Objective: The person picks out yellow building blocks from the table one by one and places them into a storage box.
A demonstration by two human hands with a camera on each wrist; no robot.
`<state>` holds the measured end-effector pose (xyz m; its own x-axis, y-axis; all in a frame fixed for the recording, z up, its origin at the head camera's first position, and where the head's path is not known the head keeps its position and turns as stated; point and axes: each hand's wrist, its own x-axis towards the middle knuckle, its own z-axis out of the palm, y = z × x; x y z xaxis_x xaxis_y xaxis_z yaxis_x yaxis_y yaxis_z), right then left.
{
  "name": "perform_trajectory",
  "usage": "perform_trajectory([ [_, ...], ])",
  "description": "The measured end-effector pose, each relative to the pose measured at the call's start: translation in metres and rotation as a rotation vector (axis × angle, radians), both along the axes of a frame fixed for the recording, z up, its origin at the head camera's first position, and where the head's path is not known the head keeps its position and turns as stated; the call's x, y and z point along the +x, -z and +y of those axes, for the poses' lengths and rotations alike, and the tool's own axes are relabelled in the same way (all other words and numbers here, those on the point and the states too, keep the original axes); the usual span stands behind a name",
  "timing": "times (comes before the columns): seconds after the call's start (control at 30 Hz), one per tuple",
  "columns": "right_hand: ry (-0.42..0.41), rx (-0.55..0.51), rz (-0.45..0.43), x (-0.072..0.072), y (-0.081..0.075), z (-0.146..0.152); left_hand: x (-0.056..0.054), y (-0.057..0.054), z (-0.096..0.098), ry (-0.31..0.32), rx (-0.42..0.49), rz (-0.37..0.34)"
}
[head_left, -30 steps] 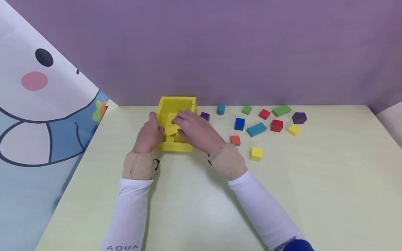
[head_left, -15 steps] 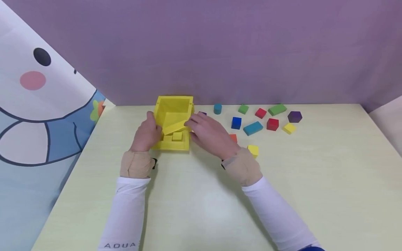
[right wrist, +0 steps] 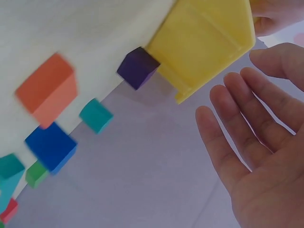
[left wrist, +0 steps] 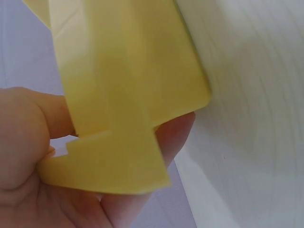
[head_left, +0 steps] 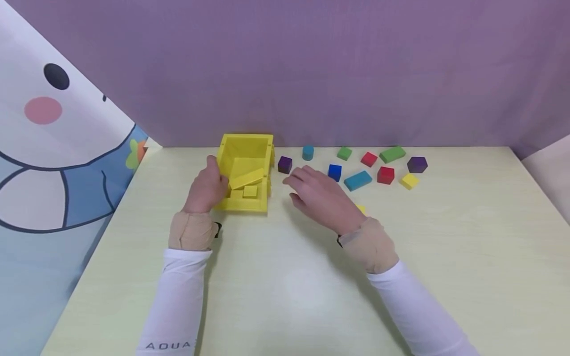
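Observation:
A yellow plastic bin stands at the back left of the table, with a long yellow block and small yellow blocks lying inside. My left hand grips the bin's left side; the left wrist view shows thumb and fingers around its yellow wall. To the right of the bin my right hand hovers over the table, holding nothing, its fingers loosely extended. Just beyond its fingertips sits a purple cube. An orange block shows in the right wrist view; the hand hides it from the head camera.
Right of the hand lie a blue cube, a teal bar, a red cube, a purple hexagonal block and a yellow block. Behind stand a teal cylinder and a green bar. A purple backdrop borders the table.
My right hand has come out of the bin and moved right, uncovering the yellow blocks inside and the purple cube. My left hand stays on the bin's side.

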<state>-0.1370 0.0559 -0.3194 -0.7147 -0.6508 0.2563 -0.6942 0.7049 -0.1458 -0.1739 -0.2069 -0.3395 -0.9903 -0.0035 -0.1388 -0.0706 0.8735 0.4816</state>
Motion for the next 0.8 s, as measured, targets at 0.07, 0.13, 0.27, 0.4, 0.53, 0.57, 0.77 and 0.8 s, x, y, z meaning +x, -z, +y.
perform_trajectory([
  [0.07, 0.006, 0.002, 0.002, 0.002, 0.001, 0.005, 0.000, 0.000, -0.001, 0.002, -0.002, 0.004],
  [0.13, 0.009, 0.002, 0.003, 0.004, 0.003, 0.011, 0.000, 0.000, -0.001, 0.002, -0.005, 0.008],
  [0.27, 0.014, 0.011, 0.016, 0.005, 0.007, 0.021, 0.001, 0.000, -0.003, -0.001, -0.007, 0.011],
  [0.4, 0.017, 0.019, 0.020, 0.007, 0.012, 0.032, 0.002, 0.001, -0.003, -0.003, -0.005, 0.009],
  [0.53, 0.038, 0.023, -0.001, 0.010, 0.015, 0.043, 0.003, 0.000, -0.004, 0.001, -0.006, 0.011],
  [0.57, 0.044, 0.023, -0.006, 0.011, 0.015, 0.047, 0.003, -0.001, -0.004, 0.003, -0.005, 0.012],
  [0.77, 0.081, 0.038, -0.008, 0.015, 0.018, 0.067, 0.004, -0.003, -0.004, 0.003, 0.001, 0.014],
  [0.8, 0.088, 0.043, -0.009, 0.016, 0.020, 0.070, 0.004, -0.003, -0.004, 0.001, -0.001, 0.014],
])
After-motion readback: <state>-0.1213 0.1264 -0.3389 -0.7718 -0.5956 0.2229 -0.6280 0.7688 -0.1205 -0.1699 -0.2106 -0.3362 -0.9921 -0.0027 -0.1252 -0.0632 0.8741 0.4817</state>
